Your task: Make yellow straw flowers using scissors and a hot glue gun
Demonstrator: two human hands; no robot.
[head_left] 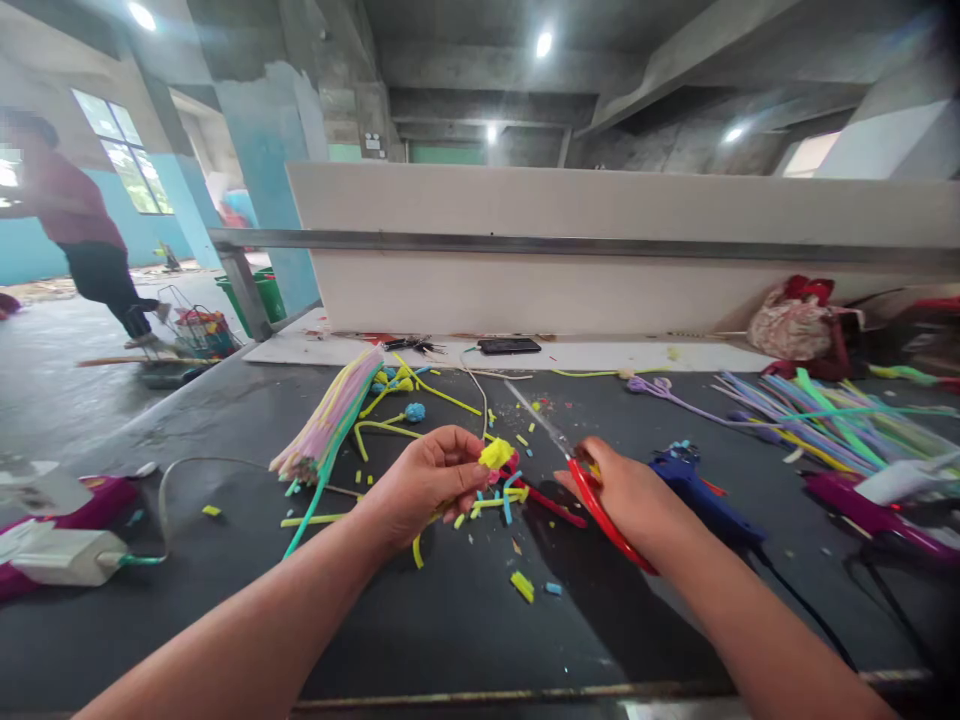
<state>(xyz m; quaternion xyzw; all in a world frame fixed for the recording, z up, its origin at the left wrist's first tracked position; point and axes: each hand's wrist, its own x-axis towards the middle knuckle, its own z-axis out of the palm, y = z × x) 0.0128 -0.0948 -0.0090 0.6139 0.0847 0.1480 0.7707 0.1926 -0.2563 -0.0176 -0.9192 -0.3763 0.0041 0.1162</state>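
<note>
My left hand (435, 470) is closed in a pinch on a small yellow flower (495, 455) that looks made of fuzzy pipe cleaner. In my right hand (626, 490) are scissors with red handles (600, 510), their blades pointing away to the upper left, apart from the flower. Short yellow and blue cut pieces (523, 587) lie scattered below and around the hands. Behind the left hand are yellow stems with a blue fuzzy ball (414, 411). To the right of the right hand lies a blue glue gun (705, 495) with a dark cord.
Left of centre lies a bundle of pink, yellow and green pipe cleaners (330, 415); more coloured pipe cleaners (817, 415) spread at right. A black phone (510, 346) rests at the back. Purple power strips (877, 515) with white plugs sit at both sides. A person (82, 220) stands far left.
</note>
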